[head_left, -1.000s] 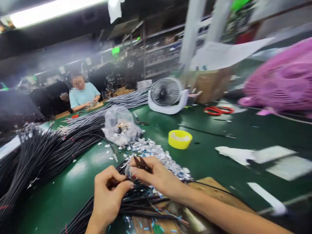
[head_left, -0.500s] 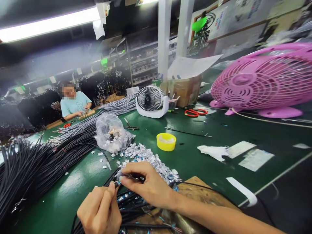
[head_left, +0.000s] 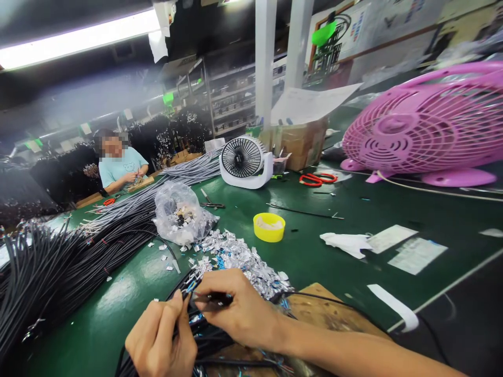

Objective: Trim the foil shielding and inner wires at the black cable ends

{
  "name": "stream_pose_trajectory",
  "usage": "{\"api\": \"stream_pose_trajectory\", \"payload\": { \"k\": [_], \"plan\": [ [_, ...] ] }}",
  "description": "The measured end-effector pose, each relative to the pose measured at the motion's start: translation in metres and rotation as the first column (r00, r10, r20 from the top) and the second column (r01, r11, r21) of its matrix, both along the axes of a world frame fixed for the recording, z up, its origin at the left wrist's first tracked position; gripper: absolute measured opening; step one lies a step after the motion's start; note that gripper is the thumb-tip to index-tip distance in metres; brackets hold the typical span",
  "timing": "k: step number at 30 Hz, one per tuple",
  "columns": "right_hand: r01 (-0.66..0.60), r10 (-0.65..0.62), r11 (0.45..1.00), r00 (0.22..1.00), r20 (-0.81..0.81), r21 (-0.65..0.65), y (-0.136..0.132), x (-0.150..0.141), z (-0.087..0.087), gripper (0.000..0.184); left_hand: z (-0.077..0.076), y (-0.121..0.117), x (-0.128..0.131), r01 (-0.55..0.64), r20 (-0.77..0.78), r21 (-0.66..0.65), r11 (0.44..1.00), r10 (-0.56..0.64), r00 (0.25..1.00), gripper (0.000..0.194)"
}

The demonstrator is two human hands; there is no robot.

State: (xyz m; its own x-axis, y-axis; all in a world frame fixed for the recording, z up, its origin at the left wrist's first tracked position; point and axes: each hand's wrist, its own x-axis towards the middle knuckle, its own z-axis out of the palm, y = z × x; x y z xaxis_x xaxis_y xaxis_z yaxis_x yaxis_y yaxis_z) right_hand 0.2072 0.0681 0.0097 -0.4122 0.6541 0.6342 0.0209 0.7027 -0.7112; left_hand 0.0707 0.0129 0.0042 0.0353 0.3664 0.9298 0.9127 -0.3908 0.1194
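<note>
My left hand point(head_left: 161, 337) is closed in a pinch on a black cable, near the cable's stripped end. Thin blue wires point(head_left: 191, 286) stick up from that end, just past the fingertips. My right hand point(head_left: 241, 309) is wrapped round a slim dark metal tool point(head_left: 216, 299) that looks like tweezers, though the fingers cover much of it. The tool's tip is close to the wires; whether it touches them I cannot tell. Below both hands lie more black cables point(head_left: 212, 335) on a worn wooden board point(head_left: 326, 311). Silver foil scraps point(head_left: 243, 262) are heaped just beyond.
A plastic bag point(head_left: 176, 209) of scraps, a yellow dish point(head_left: 269, 228) and a small white fan point(head_left: 243, 162) stand beyond. Red-handled scissors point(head_left: 318, 179) and a pink fan point(head_left: 424, 125) are right; black cable bundles point(head_left: 78, 262) lie left. A co-worker point(head_left: 121, 165) sits across.
Blue wires now show at the cable end, where pale material was at my right fingertips. My right hand has dropped slightly; my left hand has hardly moved.
</note>
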Motion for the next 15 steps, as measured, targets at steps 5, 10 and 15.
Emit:
{"api": "stream_pose_trajectory", "payload": {
  "k": [5,10,15],
  "plan": [
    [0.017,-0.031,0.991,0.994,-0.103,-0.135,0.003,0.002,0.008,0.02,0.0,-0.001,0.0,0.006,0.037,0.028,1.0,-0.007,0.999,0.016],
    [0.031,-0.034,0.999,0.997,-0.068,-0.037,0.005,0.005,0.011,0.026,0.002,-0.002,-0.003,0.008,0.066,0.079,0.997,-0.013,0.998,0.022],
    [-0.031,0.03,0.999,0.999,0.019,0.013,0.004,0.005,0.005,0.047,0.002,-0.003,-0.004,-0.019,0.092,0.081,0.997,0.012,0.996,0.021]
  ]
}}
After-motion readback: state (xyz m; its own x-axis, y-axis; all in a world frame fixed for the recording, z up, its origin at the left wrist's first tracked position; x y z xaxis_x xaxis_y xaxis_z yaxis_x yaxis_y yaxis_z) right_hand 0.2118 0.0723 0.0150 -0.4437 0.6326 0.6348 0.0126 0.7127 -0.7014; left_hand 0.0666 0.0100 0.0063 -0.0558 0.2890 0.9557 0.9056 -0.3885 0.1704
